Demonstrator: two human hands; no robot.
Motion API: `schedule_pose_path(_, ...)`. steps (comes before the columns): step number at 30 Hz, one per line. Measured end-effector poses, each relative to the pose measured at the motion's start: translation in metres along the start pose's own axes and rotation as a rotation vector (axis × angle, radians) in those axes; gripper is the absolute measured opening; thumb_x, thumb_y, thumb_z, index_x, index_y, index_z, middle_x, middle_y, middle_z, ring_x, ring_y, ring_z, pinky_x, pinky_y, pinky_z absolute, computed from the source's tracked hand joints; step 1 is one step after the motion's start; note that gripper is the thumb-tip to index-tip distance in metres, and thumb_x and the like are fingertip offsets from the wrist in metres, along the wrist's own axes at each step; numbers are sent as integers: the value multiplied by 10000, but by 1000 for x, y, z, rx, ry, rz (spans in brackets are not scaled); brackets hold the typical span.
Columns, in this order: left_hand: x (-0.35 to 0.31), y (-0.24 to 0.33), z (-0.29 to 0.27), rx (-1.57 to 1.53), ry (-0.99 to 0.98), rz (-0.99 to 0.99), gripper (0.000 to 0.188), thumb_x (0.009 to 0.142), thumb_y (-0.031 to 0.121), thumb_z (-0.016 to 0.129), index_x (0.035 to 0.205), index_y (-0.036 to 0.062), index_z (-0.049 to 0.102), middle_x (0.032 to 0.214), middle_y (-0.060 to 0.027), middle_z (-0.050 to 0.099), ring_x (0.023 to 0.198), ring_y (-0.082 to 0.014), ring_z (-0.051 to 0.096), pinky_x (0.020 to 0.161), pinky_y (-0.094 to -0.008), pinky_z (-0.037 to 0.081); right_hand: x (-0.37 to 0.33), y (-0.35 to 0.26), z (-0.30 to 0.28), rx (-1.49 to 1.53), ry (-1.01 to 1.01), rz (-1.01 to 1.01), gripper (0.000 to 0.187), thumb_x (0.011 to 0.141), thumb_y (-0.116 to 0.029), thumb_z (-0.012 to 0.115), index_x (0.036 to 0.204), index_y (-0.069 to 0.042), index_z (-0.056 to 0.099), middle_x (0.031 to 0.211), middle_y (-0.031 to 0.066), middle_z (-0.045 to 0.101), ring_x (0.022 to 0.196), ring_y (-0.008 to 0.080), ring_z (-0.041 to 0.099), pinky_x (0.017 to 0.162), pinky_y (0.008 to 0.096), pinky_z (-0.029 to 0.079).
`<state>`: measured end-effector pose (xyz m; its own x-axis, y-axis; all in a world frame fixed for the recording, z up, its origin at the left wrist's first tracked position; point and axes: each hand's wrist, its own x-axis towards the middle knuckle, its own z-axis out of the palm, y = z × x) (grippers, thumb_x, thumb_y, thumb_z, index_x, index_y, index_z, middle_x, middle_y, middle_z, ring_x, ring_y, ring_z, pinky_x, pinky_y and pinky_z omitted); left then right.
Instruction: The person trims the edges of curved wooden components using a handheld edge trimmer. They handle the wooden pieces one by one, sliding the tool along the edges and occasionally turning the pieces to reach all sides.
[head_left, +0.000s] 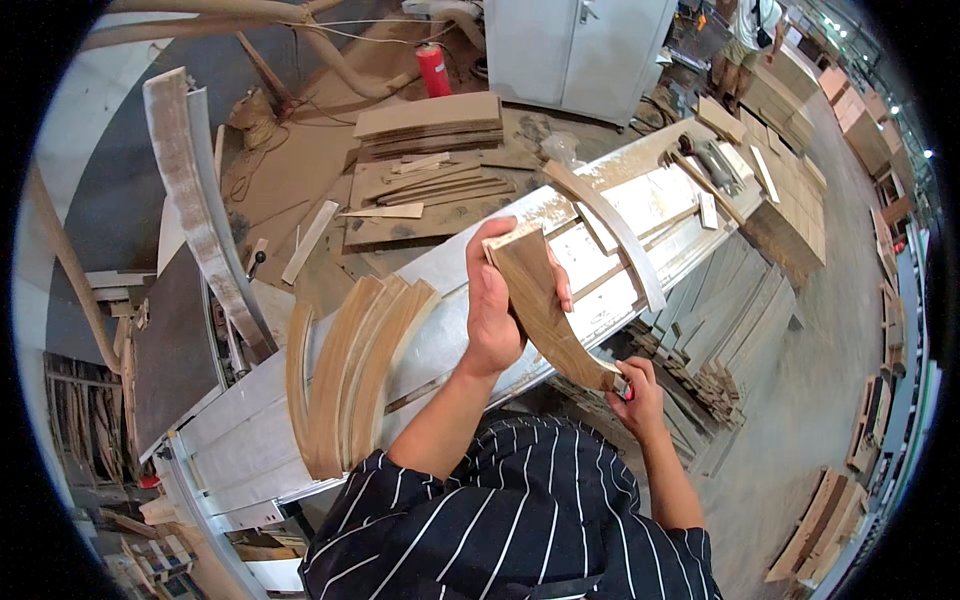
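Note:
A curved wooden piece (545, 305) with a brown grained face is held up in front of me, tilted over the metal table. My left hand (492, 315) grips its far end, thumb on one side and fingers showing past the other. At the lower right end, my right hand (641, 398) is closed around a small tool (626, 388) with a red part, pressed close to the wood's tip. Fingers cover most of that tool, so its kind is hidden. Left of my left forearm, several curved wooden pieces (352, 375) lie side by side on the table.
The long metal table (235, 445) runs diagonally, with a pale curved strip (612, 228) across it and a power tool (712, 165) farther along. Stacked boards (715, 315) lie beyond its right edge. A tall curved panel (205, 190) stands left; a person (745, 45) is far right.

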<state>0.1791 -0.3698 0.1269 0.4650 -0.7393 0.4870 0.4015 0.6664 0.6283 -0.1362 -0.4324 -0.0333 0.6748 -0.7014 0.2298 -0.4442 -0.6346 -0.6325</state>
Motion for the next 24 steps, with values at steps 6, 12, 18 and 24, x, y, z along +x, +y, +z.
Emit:
schedule_pose_path(6, -3, 11, 15, -113, -20, 69, 491, 1176, 534, 363, 1514, 177, 346, 1168, -169, 574, 872, -260, 659, 718, -392, 576, 11, -5, 1, 26, 40, -56, 625, 754, -30, 875, 1338, -107, 666, 1300, 157, 646, 958, 356, 761, 818, 417, 632)
schedule_pose_path(12, 1, 20, 13, -70, -49, 75, 430, 1180, 519, 350, 1493, 224, 350, 1163, -200, 539, 853, -305, 657, 710, -460, 595, 17, -11, 0, 1, 48, -26, 646, 788, -14, 857, 1378, -120, 618, 1350, 159, 642, 1036, 404, 747, 833, 446, 630)
schedule_pose_path(18, 5, 23, 16, -69, -44, 74, 433, 1177, 508, 357, 1504, 224, 362, 1182, -197, 553, 878, -311, 662, 716, -460, 593, 22, -20, -8, 10, 11, 11, 678, 772, 47, 838, 1393, -84, 600, 1390, 174, 626, 1178, 399, 709, 962, 452, 602)
schedule_pose_path(24, 8, 22, 18, -70, -34, 72, 436, 1171, 510, 367, 1502, 227, 374, 1181, -192, 562, 876, -315, 667, 701, -450, 591, 21, -17, -11, 3, 21, -7, 692, 786, 70, 826, 1418, -71, 582, 1456, 180, 625, 1221, 389, 701, 970, 437, 600)
